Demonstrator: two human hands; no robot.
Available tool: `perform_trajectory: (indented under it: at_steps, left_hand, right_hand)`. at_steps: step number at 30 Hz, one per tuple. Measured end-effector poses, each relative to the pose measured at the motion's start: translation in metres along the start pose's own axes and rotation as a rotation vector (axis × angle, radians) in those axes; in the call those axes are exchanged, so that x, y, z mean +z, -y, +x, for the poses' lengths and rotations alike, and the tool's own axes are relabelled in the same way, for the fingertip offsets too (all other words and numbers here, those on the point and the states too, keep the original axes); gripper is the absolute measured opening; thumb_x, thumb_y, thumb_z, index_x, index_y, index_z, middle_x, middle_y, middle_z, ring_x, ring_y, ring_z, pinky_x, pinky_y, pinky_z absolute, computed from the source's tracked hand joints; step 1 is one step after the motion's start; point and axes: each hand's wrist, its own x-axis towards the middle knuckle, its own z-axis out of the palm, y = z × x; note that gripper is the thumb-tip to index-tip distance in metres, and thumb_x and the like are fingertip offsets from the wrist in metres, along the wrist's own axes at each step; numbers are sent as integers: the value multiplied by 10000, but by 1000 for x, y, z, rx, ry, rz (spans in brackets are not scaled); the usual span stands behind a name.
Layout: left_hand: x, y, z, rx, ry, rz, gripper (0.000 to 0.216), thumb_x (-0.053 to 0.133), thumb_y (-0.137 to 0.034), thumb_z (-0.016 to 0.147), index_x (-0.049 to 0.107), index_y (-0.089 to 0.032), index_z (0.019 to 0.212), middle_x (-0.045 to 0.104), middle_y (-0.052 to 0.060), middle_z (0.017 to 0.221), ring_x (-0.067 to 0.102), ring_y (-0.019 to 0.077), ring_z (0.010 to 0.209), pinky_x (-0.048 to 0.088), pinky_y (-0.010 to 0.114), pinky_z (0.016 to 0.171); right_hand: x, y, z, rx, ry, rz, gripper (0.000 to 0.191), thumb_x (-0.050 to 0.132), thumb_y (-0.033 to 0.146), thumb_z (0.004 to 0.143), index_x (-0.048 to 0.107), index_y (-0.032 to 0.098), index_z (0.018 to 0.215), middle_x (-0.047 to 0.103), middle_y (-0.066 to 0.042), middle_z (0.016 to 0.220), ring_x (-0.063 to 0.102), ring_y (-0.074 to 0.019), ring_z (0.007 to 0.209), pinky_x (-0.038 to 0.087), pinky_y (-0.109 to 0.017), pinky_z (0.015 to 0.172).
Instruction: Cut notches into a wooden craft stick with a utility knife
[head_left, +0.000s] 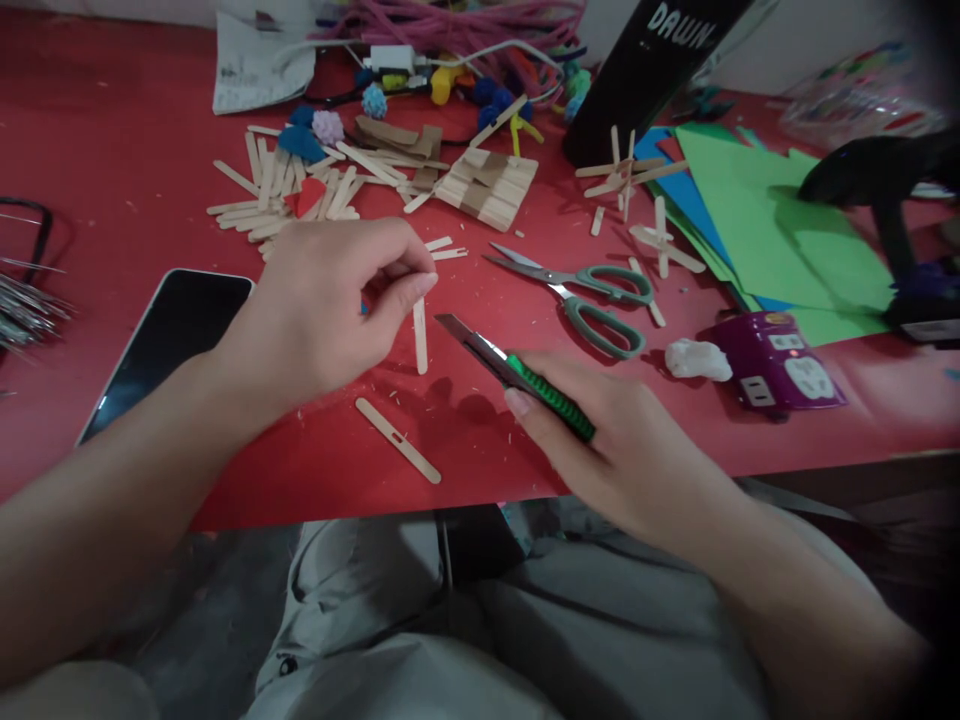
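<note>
My left hand hovers over the table with thumb and forefinger pinched together. What they hold, if anything, is too small to make out. Just below the fingertips shows a narrow wooden craft stick; I cannot tell whether it touches them. My right hand grips a green and black utility knife, its blade out and pointing up-left toward the left fingertips. Near the front edge lies a craft stick with a small slot cut in its middle. Grey-handled scissors lie partly open beyond the knife.
Behind the left hand is a pile of craft sticks, beside a panel of joined sticks. A phone lies at left. To the right are crossed stick pieces, coloured paper, a purple power adapter and a black bottle.
</note>
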Motion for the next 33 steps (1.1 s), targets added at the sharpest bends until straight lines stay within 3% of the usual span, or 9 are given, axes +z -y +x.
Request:
perform_trajectory:
  at_steps: [9, 13, 19, 33]
  left_hand:
    - [-1, -2, 0, 51, -11, -15, 133, 670, -349, 1043, 750, -298, 949, 824, -2, 910, 776, 242, 851, 585, 418, 826]
    - [-2, -2, 0, 87, -13, 4, 149, 660, -350, 1056, 751, -305, 948, 840, -2, 916, 783, 243, 842, 584, 425, 800]
    - [-1, -1, -1, 113, -19, 18, 145, 662, -345, 1064, 750, -302, 956, 834, -6, 887, 775, 230, 818, 574, 405, 780]
    - [-1, -2, 0, 103, -16, 30, 151, 669, -344, 1063, 756, -294, 950, 824, -12, 870, 766, 219, 805, 559, 388, 780]
  right_hand:
    - [10, 0, -1, 46, -46, -121, 104, 527, 282, 1084, 512, 291, 982, 647, -30, 761, 593, -221, 617, 376, -353, 565]
    - [13, 0, -1, -18, -41, -145, 51, 510, 249, 1076, 533, 284, 1048, 703, -58, 822, 640, -240, 656, 419, -358, 578]
    - [17, -2, -2, -88, -44, -205, 189, 449, 207, 1089, 598, 215, 1207, 712, -50, 850, 630, -221, 664, 447, -332, 609]
    - [18, -2, 0, -107, -65, -191, 218, 450, 185, 1087, 625, 172, 1217, 728, -67, 876, 657, -219, 693, 455, -316, 607]
